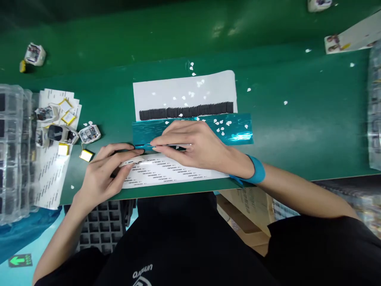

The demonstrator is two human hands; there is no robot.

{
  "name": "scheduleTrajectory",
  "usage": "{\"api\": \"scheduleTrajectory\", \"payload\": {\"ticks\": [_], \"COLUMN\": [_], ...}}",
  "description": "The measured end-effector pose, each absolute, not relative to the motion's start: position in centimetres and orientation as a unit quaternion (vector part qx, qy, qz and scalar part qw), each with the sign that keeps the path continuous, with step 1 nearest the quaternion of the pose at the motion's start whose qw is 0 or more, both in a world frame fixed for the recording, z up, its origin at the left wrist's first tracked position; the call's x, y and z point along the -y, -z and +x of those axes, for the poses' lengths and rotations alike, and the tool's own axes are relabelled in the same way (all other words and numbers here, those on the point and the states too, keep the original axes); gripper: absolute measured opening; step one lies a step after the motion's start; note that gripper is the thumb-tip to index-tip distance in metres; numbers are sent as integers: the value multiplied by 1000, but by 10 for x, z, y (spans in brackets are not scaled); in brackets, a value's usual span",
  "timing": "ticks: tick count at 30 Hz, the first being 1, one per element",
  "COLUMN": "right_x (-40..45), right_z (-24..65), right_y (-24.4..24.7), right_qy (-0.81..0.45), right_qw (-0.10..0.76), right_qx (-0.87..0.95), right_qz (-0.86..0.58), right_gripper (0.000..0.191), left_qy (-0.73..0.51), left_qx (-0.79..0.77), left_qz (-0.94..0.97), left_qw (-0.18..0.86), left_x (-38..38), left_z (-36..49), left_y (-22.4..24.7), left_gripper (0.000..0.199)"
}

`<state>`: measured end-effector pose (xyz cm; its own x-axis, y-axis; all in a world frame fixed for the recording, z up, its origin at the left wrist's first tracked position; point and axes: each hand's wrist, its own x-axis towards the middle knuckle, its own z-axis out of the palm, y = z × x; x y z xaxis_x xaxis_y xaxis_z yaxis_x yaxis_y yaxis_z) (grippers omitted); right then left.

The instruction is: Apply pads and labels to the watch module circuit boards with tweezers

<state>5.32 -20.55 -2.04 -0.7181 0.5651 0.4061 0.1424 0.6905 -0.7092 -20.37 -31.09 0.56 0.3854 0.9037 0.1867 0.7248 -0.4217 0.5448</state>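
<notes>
My left hand (104, 172) is closed round a small white plastic housing (133, 161), its index fingertip resting at the left end of the blue film (241, 133). My right hand (198, 145) pinches a thin metal tool that looks like tweezers (183, 144), its tip near the film's lower left edge by the left fingertips. Behind the film, a row of thin black strips (184, 112) lies along a white sheet (166, 91). Under my hands is a backing sheet with printed lettering (184, 172). Small white round tabs (220, 122) are scattered over the film and sheet.
To the left, opened white devices (89, 134) and yellow-edged battery cells (68, 118) lie around printed sheets (49, 182), beside stacked clear plastic trays (18, 159). Another device (35, 54) sits at the back left. More clear trays (375, 107) stand at the right edge. A cardboard box (247, 206) is below the table.
</notes>
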Motion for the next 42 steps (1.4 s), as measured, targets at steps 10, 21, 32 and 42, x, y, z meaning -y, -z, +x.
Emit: {"api": "scheduleTrajectory", "payload": {"ticks": [10,21,32,42], "right_x": [213,196,193,211], "right_z": [47,57,74,86], "right_y": [29,12,-10,-21], "right_qy": [-301,-293,-95,-47], "right_qw": [296,402,546,350], "right_qx": [889,839,820,924], "right_qz": [-179,-218,-143,-148], "right_gripper": [28,23,36,30], "left_qy": [-207,-221,-575,-574], "left_qx": [-478,-437,-467,-528], "left_qz": [837,861,359,293], "left_qw": [165,137,568,553], "left_x": [299,303,206,231], "left_z": [-209,-202,-172,-142], "left_y": [4,-1,-27,-20], "left_gripper": [22,24,21,13]}}
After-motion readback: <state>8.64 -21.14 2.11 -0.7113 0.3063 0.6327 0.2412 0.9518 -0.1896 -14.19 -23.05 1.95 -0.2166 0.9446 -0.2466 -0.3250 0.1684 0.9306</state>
